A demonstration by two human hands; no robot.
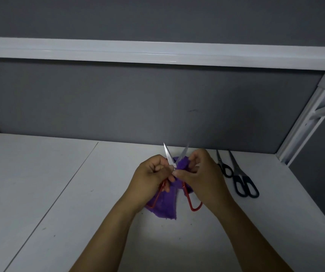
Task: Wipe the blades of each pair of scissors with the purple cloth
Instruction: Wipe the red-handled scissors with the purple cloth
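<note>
Red-handled scissors [169,156] are held up over the white table [59,193], blades spread in a V and pointing away from me. My left hand [150,180] grips them near the pivot, its fingers curled round the left handle. My right hand [199,173] pinches the purple cloth [165,203] against the base of the right blade, which looks blurred. The cloth hangs down between the two red handle loops. Two black-handled scissors, a small pair [224,167] and a larger pair [243,183], lie closed on the table to the right.
A grey partition wall [138,105] stands close behind the table, with a white rail [138,52] across it. A white metal frame [305,122] runs down the right corner. A seam [59,193] crosses the table on the left.
</note>
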